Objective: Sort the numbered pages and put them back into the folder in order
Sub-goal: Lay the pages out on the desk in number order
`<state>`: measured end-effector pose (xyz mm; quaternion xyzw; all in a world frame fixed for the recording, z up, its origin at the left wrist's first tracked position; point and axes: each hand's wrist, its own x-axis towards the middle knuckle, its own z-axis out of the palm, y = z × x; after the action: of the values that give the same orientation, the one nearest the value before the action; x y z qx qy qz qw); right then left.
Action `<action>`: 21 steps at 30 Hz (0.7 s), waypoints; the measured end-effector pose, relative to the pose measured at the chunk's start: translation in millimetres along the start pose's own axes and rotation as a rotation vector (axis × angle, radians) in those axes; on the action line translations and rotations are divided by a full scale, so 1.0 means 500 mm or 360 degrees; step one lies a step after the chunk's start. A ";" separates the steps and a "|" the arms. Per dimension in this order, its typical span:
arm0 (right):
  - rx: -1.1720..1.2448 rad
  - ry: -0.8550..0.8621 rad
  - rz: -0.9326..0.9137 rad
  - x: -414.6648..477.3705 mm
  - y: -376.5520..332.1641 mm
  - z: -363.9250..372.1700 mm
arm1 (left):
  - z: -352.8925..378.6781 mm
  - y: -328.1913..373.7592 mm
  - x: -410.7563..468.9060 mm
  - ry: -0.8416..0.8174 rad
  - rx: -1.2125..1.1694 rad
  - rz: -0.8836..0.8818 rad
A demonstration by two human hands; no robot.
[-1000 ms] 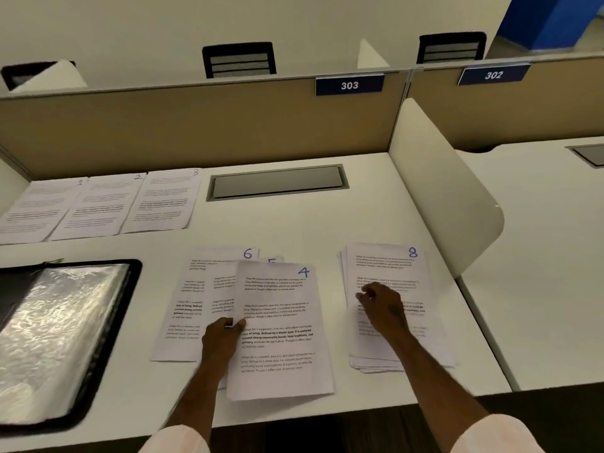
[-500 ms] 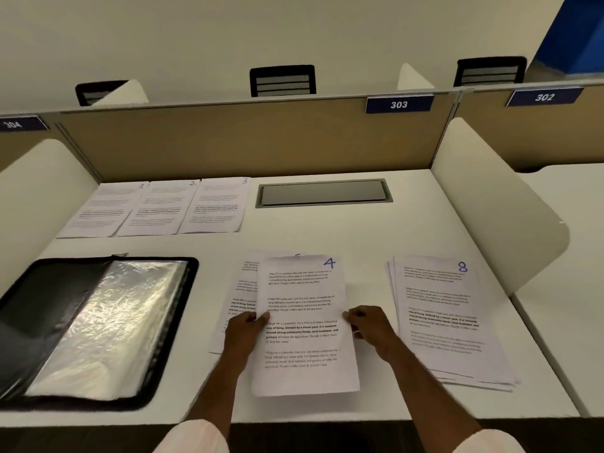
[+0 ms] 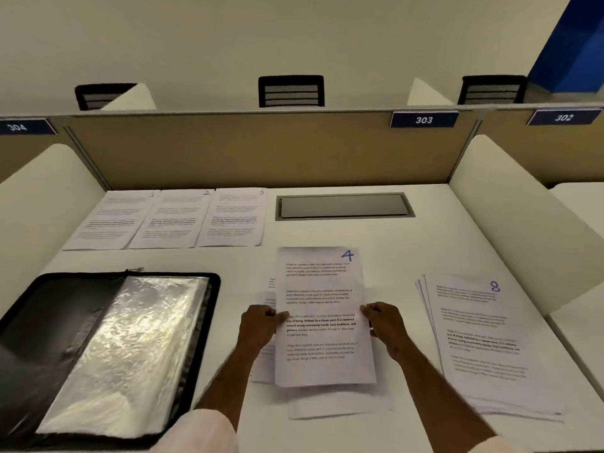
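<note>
"Page 4, where was it when you looked over?"

"Just to the right of the folder, held out in front of the person, with its blue numeral at the far corner. The left hand pinched the edge nearer the folder, thumb on the print. The right hand pinched the opposite edge the same way."

"Was it lying flat?"

"Raised a little, I thought. A shadow lay under its near end. A few loose sheets lay on the desk beneath it, poking out on the folder's side and toward the person. I could not read their numbers."

"And the folder itself?"

"It lay open and flat, with a black cover and a shiny plastic sleeve facing up."

"The other pages?"

"Beyond the folder's far edge, page 1, page 2 and page 3 lay side by side against the partition. A stack with 8 on top lay well to the right of the folder, past the held sheet."
</note>
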<state>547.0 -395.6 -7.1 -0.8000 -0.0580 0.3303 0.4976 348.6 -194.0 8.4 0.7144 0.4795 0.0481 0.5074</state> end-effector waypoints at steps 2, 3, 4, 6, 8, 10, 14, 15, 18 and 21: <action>-0.0044 0.0027 -0.0037 0.032 -0.028 0.006 | -0.009 0.018 0.031 0.0044 0.0002 0.0018; -0.0070 0.0034 -0.0054 0.053 -0.042 0.009 | -0.014 0.027 0.049 0.0060 -0.0024 0.0025; -0.0094 0.0037 -0.0067 0.072 -0.057 0.012 | -0.019 0.038 0.063 0.0059 -0.0056 0.0016; -0.0120 0.0034 -0.0097 0.116 -0.087 0.021 | -0.030 0.056 0.102 0.0045 -0.0091 -0.0002; -0.0128 0.0020 -0.0121 0.148 -0.119 0.030 | -0.046 0.074 0.138 0.0041 -0.0092 -0.0004; -0.0119 0.0010 -0.0136 0.180 -0.153 0.039 | -0.061 0.095 0.173 0.0051 -0.0076 0.0001; -0.0120 0.0010 -0.0156 0.240 -0.215 0.066 | -0.095 0.131 0.254 0.0099 0.0067 0.0057; -0.0113 0.0009 -0.0153 0.259 -0.232 0.075 | -0.104 0.141 0.281 0.0097 0.0091 0.0055; -0.0114 0.0005 -0.0142 0.315 -0.278 0.107 | -0.130 0.172 0.362 0.0114 0.0109 0.0030; -0.0148 0.0017 -0.0149 0.385 -0.315 0.140 | -0.149 0.200 0.449 0.0142 0.0178 0.0034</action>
<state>692.3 -182.7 13.7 -0.8203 -0.1079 0.2992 0.4753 490.8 18.9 27.5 0.7439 0.4958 0.0586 0.4443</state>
